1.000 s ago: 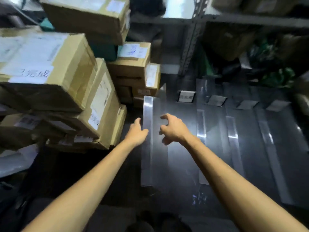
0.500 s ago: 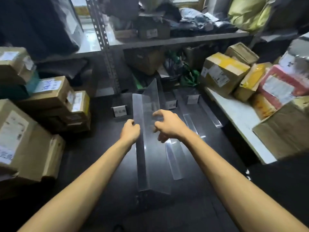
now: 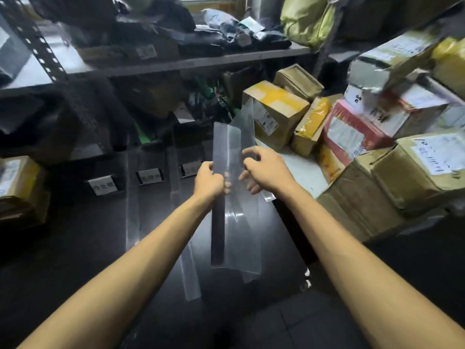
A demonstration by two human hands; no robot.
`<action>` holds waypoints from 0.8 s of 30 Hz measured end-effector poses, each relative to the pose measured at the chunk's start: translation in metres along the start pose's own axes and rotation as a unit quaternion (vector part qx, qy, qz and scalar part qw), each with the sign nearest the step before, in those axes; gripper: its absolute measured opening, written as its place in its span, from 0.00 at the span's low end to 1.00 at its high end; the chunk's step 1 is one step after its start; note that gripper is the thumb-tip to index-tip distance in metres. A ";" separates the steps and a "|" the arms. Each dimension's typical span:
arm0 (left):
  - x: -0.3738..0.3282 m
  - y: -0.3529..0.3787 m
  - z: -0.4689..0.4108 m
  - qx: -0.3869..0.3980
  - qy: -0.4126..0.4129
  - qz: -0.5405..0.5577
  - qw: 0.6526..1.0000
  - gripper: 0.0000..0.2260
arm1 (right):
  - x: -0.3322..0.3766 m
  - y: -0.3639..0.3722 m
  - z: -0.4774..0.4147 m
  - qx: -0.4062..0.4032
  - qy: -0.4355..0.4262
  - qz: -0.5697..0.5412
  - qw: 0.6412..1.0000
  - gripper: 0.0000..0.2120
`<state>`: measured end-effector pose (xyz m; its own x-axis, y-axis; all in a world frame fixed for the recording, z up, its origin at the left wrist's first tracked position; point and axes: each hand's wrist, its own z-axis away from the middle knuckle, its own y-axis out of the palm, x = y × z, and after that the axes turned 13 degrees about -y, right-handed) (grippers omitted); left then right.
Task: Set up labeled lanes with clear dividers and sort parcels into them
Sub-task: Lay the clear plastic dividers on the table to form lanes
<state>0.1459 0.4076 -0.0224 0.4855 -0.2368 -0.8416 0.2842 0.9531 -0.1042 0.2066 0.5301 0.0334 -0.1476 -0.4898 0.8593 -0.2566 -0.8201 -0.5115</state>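
Note:
A long clear plastic divider point(image 3: 234, 222), bent into an L along its length, is held up above the dark floor. My left hand point(image 3: 208, 181) grips its left flange and my right hand point(image 3: 264, 170) pinches its upright right panel. Two more clear dividers point(image 3: 132, 197) point(image 3: 187, 268) lie flat on the dark mat point(image 3: 88, 248). Small white lane labels point(image 3: 103, 185) point(image 3: 149, 175) point(image 3: 188, 168) stand in a row at the far end of the mat.
Parcels are piled at the right: a yellow-taped carton point(image 3: 274, 109), a red-and-white box point(image 3: 349, 132) and brown cartons point(image 3: 412, 172). A box point(image 3: 17, 177) sits at the left edge. A metal shelf point(image 3: 191, 62) loaded with bags and boxes runs across the back.
The view has swung right, away from the left box stack toward the right-hand parcels. Both hands have lifted the divider off the mat and carried it rightward.

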 end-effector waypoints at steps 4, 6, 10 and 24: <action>-0.013 0.063 -0.033 0.031 -0.004 -0.053 0.998 0.17 | -0.034 -0.043 -0.025 -0.033 0.021 0.070 0.997 0.26; -0.016 0.092 -0.043 0.048 -0.004 -0.092 0.995 0.21 | -0.050 -0.062 -0.033 -0.036 0.031 0.117 0.992 0.27; -0.004 0.138 -0.059 0.048 -0.086 -0.162 0.982 0.25 | -0.079 -0.077 -0.042 0.007 0.052 0.178 0.983 0.24; 0.069 0.183 -0.096 0.029 -0.243 -0.147 0.958 0.20 | -0.173 -0.060 -0.047 0.196 0.071 0.265 0.941 0.06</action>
<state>0.1518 0.5836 -0.1502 0.7009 -0.5673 -0.4324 0.5072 0.8226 -0.2571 0.2030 0.6780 -0.0842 -0.2893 -0.8396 0.4597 0.2571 -0.5307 -0.8076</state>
